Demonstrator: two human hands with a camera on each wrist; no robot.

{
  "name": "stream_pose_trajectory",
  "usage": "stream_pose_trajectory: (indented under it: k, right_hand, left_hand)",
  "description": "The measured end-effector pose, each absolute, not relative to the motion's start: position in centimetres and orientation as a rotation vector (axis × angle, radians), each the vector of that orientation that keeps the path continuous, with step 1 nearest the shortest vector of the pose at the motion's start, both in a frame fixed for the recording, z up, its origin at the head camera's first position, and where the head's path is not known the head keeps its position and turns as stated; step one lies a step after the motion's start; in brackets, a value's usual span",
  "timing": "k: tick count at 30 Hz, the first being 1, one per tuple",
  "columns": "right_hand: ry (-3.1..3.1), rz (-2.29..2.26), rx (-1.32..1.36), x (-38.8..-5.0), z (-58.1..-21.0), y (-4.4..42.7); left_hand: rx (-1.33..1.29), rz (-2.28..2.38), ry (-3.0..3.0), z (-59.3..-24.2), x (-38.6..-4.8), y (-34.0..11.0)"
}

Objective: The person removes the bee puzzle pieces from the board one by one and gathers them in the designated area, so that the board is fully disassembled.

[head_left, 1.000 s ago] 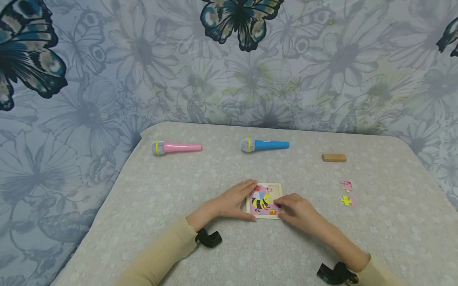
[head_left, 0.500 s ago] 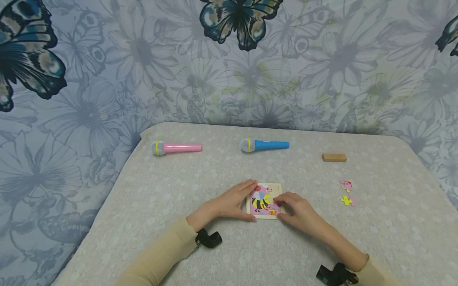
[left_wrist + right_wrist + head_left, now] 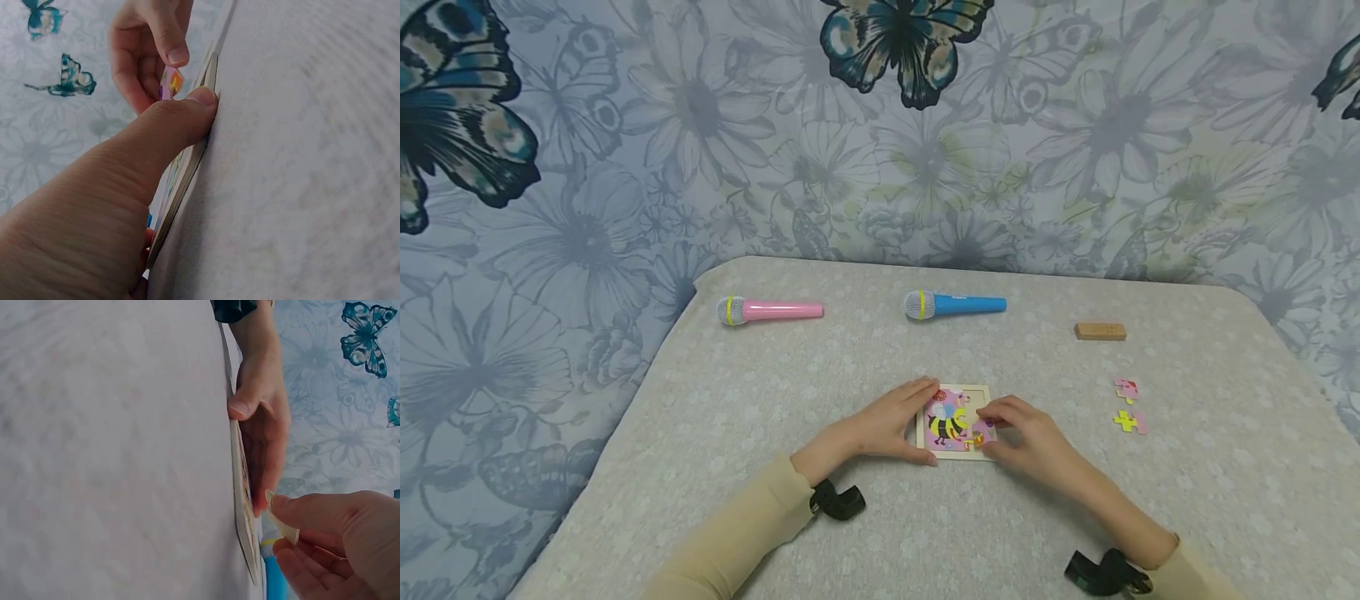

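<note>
The table (image 3: 700,392) supports all items. The left hand (image 3: 883,421) clasps the left side of the wooden frame (image 3: 951,455), thumb at the near edge, fingertips at the far corner. The right hand (image 3: 1028,437) is positioned at the opposite side; its thumb and fingers pinch one puzzle piece (image 3: 175,82).

The frame rests on the table. The bee picture (image 3: 946,422) fills its left and middle; the visible part of the right-hand section is bare wood (image 3: 977,405).

Critical relation, as judged: pinched piece to bare wood. The piece is located above the lower right of the frame, apart from it and tilted to its face, printed side toward the left hand. The bare wood lies just beyond the piece, toward the far edge. The right hand is the nearer to it. Fit of outlines cannot be determined.

A pink-and-red piece (image 3: 1127,389) and a yellow-and-pink piece (image 3: 1125,421) lie loose, well to the right.
</note>
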State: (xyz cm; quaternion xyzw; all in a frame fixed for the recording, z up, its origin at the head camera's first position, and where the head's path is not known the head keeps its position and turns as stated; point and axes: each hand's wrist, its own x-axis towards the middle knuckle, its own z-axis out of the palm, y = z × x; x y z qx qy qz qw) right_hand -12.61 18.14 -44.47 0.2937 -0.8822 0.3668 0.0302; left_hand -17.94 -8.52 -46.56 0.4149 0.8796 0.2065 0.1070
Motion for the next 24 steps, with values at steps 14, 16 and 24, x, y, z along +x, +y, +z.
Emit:
stream_pose_trajectory:
  k: [14,16,24]
  right_hand:
    - [-2.658,1.085,0.644,-9.6,-43.7,28.0]
    - [-2.683,1.074,0.604,-8.7,-43.8,29.7]
    - [-2.735,0.970,0.520,-7.2,-44.5,33.7]
  left_hand:
    - [1.223,0.593,2.578,-46.6,-17.9,-8.4]
    - [1.230,0.591,2.582,-46.6,-17.9,-8.5]
    - [1.205,0.601,2.583,-46.6,-17.9,-8.5]
